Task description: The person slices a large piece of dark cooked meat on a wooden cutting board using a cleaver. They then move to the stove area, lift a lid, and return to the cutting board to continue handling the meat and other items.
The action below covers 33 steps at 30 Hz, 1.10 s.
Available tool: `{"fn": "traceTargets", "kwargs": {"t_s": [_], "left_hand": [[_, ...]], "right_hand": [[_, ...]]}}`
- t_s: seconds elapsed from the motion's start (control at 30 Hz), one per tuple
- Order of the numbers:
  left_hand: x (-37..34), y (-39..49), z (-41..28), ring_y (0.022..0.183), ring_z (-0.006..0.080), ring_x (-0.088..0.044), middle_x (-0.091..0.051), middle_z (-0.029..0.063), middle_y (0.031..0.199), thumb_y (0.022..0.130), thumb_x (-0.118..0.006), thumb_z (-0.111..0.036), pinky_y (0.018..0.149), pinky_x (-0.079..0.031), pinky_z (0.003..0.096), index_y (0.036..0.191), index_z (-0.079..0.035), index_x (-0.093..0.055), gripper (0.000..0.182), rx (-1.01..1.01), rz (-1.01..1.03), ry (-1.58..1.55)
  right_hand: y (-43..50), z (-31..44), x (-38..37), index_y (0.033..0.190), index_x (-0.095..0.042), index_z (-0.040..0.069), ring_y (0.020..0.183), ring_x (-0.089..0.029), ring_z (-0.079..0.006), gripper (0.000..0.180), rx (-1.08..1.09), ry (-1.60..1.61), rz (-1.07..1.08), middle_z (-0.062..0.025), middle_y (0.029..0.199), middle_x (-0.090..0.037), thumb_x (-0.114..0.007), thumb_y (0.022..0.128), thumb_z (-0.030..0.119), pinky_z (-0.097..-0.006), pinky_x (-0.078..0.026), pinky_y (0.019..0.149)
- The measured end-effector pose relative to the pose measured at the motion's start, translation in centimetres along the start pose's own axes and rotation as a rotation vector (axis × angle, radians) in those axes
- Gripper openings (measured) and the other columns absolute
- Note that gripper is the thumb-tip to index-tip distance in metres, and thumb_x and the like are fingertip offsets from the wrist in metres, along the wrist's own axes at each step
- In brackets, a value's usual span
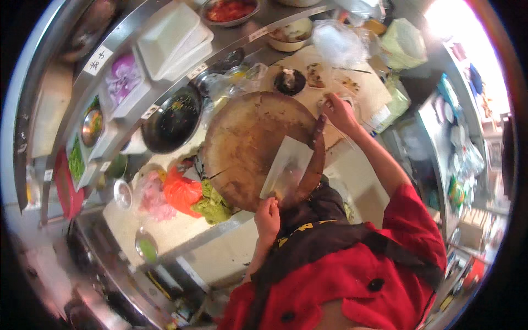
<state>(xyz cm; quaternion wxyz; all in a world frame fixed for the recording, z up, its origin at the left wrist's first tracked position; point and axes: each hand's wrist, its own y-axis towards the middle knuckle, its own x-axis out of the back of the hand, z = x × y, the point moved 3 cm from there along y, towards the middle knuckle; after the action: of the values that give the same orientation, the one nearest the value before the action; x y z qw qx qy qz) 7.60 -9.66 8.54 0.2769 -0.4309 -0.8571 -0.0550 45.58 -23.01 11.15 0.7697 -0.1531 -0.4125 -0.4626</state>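
A round wooden chopping block (243, 144) with cracks in its rim stands in front of me. Across its right part lies a broad flat blade, apparently a cleaver (287, 159), with a pale sheen. My left hand (268, 216) is closed at the blade's near end, and its fingers cover any handle. My right hand (339, 111) is beyond the block's right rim, fingers bent, beside a small pale dish (350, 101). Whether it holds something is unclear. A dark, narrow object (319, 128) rests at the block's rim just below it.
Left of the block are a black wok (173, 119), an orange plastic bag (181, 192) and a green cloth (212, 205). A shelf above carries white trays (169, 37) and a bowl of red food (231, 10). A black bowl (290, 81) stands behind the block.
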Motion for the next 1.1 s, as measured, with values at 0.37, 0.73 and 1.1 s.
{"fn": "traceTargets", "kwargs": {"t_s": [0.37,0.73,1.1], "left_hand": [[-9.6,-7.1,-5.5,0.078,0.0262,-0.069,-0.071,0.0144,0.086,0.093,-0.057,-0.009,0.071,-0.055,0.0355,0.101,0.002,-0.067,0.017,0.447,-0.477,0.053],[-11.5,-3.0,-5.1,0.081,0.0275,-0.070,-0.071,0.0158,0.087,0.094,-0.057,-0.013,0.075,-0.054,0.0369,0.103,0.002,-0.067,0.019,0.502,-0.661,-0.046],[-1.4,3.9,-7.1,0.083,0.0322,-0.068,-0.069,0.0161,0.091,0.091,-0.055,-0.003,0.074,-0.053,0.0394,0.102,0.000,-0.064,0.014,0.225,-0.690,0.100]], "right_hand": [[21.7,6.0,-21.6,0.120,-0.056,0.002,0.094,-0.064,-0.0355,0.054,0.268,0.083,0.652,-0.0200,0.106,-0.064,-0.068,0.082,0.038,-0.0418,-0.051,0.080],[13.7,17.0,-16.5,0.098,-0.067,0.008,0.084,-0.067,-0.0273,0.016,0.721,0.537,0.760,-0.0124,0.092,-0.069,-0.060,0.087,0.016,-0.0372,-0.052,0.073],[9.5,20.7,-14.5,0.106,-0.061,0.011,0.077,-0.064,-0.0340,0.022,1.095,0.144,0.504,-0.0147,0.080,-0.063,-0.061,0.085,0.020,-0.0474,-0.051,0.068]]}}
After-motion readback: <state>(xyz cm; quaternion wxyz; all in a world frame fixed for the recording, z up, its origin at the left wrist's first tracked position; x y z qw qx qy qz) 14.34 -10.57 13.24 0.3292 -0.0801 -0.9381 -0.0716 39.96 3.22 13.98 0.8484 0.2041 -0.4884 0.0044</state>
